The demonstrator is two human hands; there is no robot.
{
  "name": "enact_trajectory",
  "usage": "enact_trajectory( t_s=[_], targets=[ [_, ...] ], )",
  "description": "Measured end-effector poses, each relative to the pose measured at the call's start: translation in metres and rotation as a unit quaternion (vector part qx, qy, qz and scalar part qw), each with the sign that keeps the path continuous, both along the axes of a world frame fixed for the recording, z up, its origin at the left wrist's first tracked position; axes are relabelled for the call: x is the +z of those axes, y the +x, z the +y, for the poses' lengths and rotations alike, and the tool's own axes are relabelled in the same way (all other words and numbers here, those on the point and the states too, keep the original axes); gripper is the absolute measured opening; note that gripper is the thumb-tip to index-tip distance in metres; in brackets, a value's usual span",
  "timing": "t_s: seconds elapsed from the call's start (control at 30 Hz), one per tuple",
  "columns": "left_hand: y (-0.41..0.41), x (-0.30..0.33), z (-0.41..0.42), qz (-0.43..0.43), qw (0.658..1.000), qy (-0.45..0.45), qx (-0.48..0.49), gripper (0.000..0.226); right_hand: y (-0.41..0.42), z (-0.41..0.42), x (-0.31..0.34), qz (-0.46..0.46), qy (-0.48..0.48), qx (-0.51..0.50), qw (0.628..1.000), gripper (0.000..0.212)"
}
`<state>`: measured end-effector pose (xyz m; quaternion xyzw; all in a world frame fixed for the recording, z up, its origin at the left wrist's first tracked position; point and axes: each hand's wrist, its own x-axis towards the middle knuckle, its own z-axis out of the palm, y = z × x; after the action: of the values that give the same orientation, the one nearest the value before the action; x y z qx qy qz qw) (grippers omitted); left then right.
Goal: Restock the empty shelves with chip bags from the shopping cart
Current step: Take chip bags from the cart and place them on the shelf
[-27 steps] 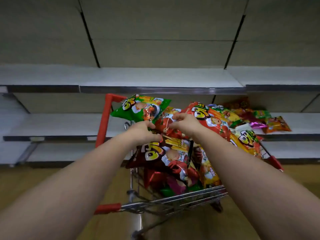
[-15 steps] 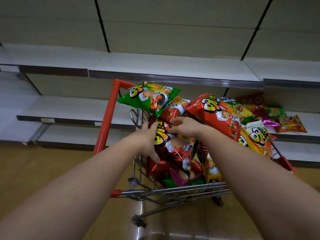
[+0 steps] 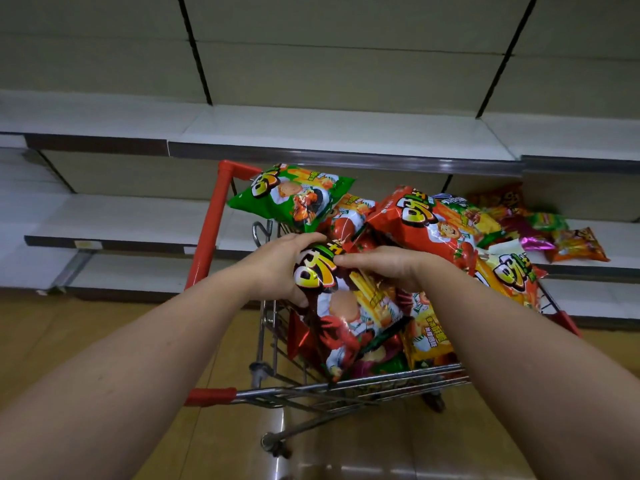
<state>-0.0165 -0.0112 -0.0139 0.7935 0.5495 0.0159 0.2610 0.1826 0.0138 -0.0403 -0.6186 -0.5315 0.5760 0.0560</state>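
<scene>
Both hands (image 3: 277, 268) grip dark chip bag (image 3: 349, 313), long axis upright.

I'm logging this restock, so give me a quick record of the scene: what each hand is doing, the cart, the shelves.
left hand: grips the top left of the dark red chip bag
right hand: fingers on the same bag's top edge
shopping cart: piled with chip bags, green bag at the far end
middle shelf: a few bags lying at the right
top shelf: bare
</scene>
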Motion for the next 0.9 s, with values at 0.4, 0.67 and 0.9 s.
enact_trajectory(
  t_s=[0.4, 0.67, 0.9],
  targets=[
    [0.019, 0.033, 0.014, -0.062, 0.99, 0.121, -0.021, 0.112, 0.03, -0.009, 0.021, 0.22, 0.004, -0.16, 0.962, 0.036],
    [0.065, 0.024, 0.022, -0.37, 0.892, -0.046, 0.254, 0.102, 0.021, 0.011, 0.046, 0.32, 0.154, -0.321, 0.878, 0.035],
    [0.079, 0.008, 0.04, -0.395, 0.871, -0.096, 0.275, 0.093, 0.063, 0.03, 0.049, -0.031, 0.346, -0.357, 0.867, 0.041]
  ],
)
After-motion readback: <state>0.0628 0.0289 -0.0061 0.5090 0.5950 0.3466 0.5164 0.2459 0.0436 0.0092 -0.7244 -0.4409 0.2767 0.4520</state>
